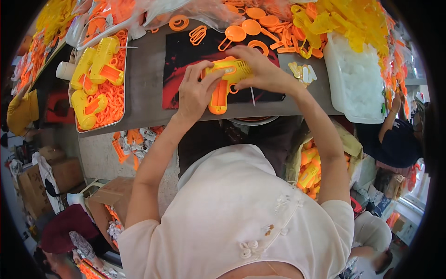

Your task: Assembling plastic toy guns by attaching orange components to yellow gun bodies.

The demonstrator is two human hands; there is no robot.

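Note:
Both my hands hold a yellow toy hair dryer (238,69) over a black and red mat (175,51). It lies sideways, its yellow and orange handle pointing toward me. My left hand (194,90) grips the left end of the barrel with thumb and fingers. At the vented right end, my right hand (264,73) curls round the body, its fingertips partly hidden. A thin white strip (253,96) hangs just below that hand. Beyond the dryer, orange round-headed pieces (235,33) and an orange ring (258,46) lie on the mat.
At left, a white-rimmed tray (125,100) holds orange loops and several yellow dryers (104,56). A white bin (335,76) of clear pieces stands right, beside small white and yellow parts (304,73). Orange and yellow parts heap along the back. A sack (344,144) of dryers sits by my right arm. People are nearby.

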